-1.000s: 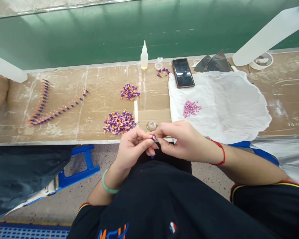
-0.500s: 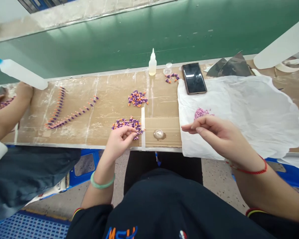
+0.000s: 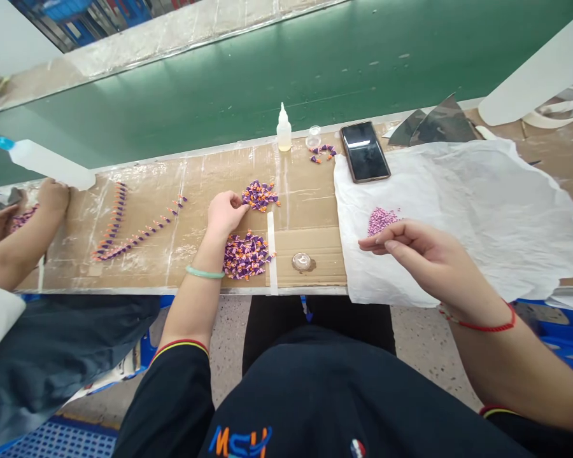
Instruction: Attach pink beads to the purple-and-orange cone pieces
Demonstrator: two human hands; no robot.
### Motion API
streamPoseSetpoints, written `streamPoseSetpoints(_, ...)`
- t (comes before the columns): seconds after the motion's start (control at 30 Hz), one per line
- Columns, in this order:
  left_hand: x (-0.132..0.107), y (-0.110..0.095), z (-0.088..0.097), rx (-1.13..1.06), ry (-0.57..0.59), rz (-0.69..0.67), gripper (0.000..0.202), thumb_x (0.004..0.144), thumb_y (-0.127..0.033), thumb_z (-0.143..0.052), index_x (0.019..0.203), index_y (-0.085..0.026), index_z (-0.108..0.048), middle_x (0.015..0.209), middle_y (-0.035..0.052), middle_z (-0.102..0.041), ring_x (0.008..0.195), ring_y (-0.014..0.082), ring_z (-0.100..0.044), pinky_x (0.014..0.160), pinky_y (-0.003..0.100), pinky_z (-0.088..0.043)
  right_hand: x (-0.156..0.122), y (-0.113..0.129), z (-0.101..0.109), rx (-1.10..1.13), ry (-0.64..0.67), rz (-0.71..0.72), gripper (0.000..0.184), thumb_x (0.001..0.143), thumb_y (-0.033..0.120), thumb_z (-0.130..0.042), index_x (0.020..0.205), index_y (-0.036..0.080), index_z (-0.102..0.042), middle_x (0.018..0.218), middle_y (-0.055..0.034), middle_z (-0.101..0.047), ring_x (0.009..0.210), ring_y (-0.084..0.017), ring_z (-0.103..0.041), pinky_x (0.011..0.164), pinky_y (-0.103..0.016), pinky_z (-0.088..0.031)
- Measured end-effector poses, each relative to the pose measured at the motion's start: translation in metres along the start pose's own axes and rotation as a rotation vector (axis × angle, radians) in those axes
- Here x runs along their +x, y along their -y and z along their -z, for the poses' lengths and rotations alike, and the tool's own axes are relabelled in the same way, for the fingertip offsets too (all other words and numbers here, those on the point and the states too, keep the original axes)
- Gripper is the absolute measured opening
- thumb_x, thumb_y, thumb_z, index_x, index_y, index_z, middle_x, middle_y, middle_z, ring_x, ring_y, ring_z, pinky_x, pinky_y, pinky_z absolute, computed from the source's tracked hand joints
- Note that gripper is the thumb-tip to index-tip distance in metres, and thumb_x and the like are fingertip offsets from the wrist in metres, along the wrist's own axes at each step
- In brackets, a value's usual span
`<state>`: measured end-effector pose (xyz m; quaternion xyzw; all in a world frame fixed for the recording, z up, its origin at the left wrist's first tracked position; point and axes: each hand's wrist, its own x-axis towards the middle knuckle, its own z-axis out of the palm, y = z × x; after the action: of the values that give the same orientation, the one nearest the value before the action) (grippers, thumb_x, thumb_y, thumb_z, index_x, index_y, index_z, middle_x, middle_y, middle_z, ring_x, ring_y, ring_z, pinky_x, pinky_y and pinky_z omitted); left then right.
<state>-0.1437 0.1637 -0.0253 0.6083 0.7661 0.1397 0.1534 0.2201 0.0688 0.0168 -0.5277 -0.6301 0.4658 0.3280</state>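
My left hand (image 3: 226, 213) has its thumb and fingers pinched at the left edge of a pile of small purple-and-orange pieces (image 3: 260, 196). Whatever sits between those fingertips is too small to make out. Just below its wrist lies a bigger pile of purple, pink and orange pieces (image 3: 246, 256). My right hand (image 3: 417, 251) hovers over the near part of a white cloth (image 3: 477, 210), thumb pressed toward the fingers. I cannot make out what it pinches. Beside its fingertips is a heap of tiny pink beads (image 3: 382, 220). A small clear blob (image 3: 302, 261) rests on cardboard between my hands.
Toward the back stand a dropper bottle (image 3: 284, 130), a small clear cup (image 3: 314, 135) and a phone (image 3: 365, 151). Purple-and-orange pieces form a V-shaped row (image 3: 119, 219) at left. Farther left, a co-worker's hands (image 3: 52, 194) work by a white divider (image 3: 52, 164).
My left hand has moved up and away from the lower pile to the upper pile's edge, uncovering the lower one. My right hand stays nearly in place. The view has shifted slightly.
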Motion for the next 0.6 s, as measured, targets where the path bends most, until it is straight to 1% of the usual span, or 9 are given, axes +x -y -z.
streamPoseSetpoints(0.17, -0.006, -0.001, 0.000, 0.086, -0.011, -0.073, 0.002, 0.083, -0.017, -0.061, 0.081, -0.017, -0.060, 0.102, 0.0123, -0.068, 0.102, 0.0281, -0.061, 0.092, 0.038, -0.045, -0.001, -0.004, 0.002, 0.027, -0.033, 0.014, 0.011, 0.088, 0.032, -0.061, 0.086, 0.023, -0.067, 0.093, -0.0061, -0.079, 0.090, -0.026, -0.076, 0.083, -0.044, -0.064)
streamPoseSetpoints(0.27, -0.012, -0.003, 0.004, 0.107, -0.005, -0.105, 0.004, 0.083, -0.014, -0.058, 0.083, -0.018, -0.060, 0.098, 0.0122, -0.068, 0.100, 0.0294, -0.062, 0.092, 0.040, -0.046, -0.002, -0.005, 0.003, 0.065, -0.088, 0.007, 0.009, 0.088, 0.029, -0.061, 0.086, 0.022, -0.066, 0.093, -0.0068, -0.078, 0.088, -0.025, -0.075, 0.081, -0.043, -0.063)
streamPoseSetpoints(0.33, -0.014, -0.003, 0.008, 0.071, -0.021, -0.103, 0.006, 0.083, -0.015, -0.058, 0.088, -0.017, -0.061, 0.096, 0.0114, -0.069, 0.096, 0.0286, -0.064, 0.090, 0.040, -0.048, -0.003, -0.007, 0.005, 0.092, -0.121, 0.009, 0.007, 0.087, 0.027, -0.061, 0.086, 0.022, -0.065, 0.094, -0.0071, -0.078, 0.089, -0.025, -0.075, 0.082, -0.044, -0.063)
streamPoseSetpoints(0.43, -0.020, -0.004, 0.016, -0.092, -0.074, -0.073, 0.009, 0.080, -0.019, -0.060, 0.089, -0.016, -0.064, 0.090, 0.0085, -0.071, 0.087, 0.0246, -0.066, 0.084, 0.037, -0.051, -0.003, -0.014, 0.011, 0.104, -0.186, 0.026, 0.004, 0.086, 0.024, -0.060, 0.086, 0.022, -0.063, 0.094, -0.0072, -0.077, 0.091, -0.025, -0.074, 0.083, -0.044, -0.061)
streamPoseSetpoints(0.5, -0.028, -0.006, 0.023, -0.282, -0.085, -0.076, 0.008, 0.079, -0.023, -0.063, 0.084, -0.017, -0.065, 0.084, 0.0064, -0.071, 0.081, 0.0222, -0.067, 0.079, 0.034, -0.053, -0.002, -0.022, 0.016, 0.065, -0.218, 0.032, 0.006, 0.087, 0.021, -0.057, 0.086, 0.022, -0.063, 0.094, -0.0071, -0.076, 0.091, -0.025, -0.073, 0.082, -0.043, -0.060)
streamPoseSetpoints(0.53, -0.033, -0.008, 0.027, -0.395, -0.073, -0.081, 0.011, 0.077, -0.027, -0.066, 0.082, -0.017, -0.065, 0.081, 0.0058, -0.071, 0.079, 0.0213, -0.067, 0.075, 0.033, -0.054, -0.001, -0.028, 0.018, 0.017, -0.229, 0.043, 0.007, 0.087, 0.020, -0.056, 0.086, 0.022, -0.063, 0.094, -0.0069, -0.076, 0.091, -0.025, -0.073, 0.081, -0.043, -0.059)
streamPoseSetpoints(0.6, -0.048, -0.014, 0.033, -0.616, -0.020, -0.084, 0.018, 0.074, -0.033, -0.072, 0.082, -0.017, -0.067, 0.077, 0.0055, -0.072, 0.070, 0.0186, -0.066, 0.062, 0.027, -0.052, 0.003, -0.039, 0.022, -0.149, -0.240, 0.107, 0.010, 0.086, 0.019, -0.055, 0.086, 0.022, -0.065, 0.091, -0.0064, -0.074, 0.089, -0.025, -0.070, 0.079, -0.043, -0.057)
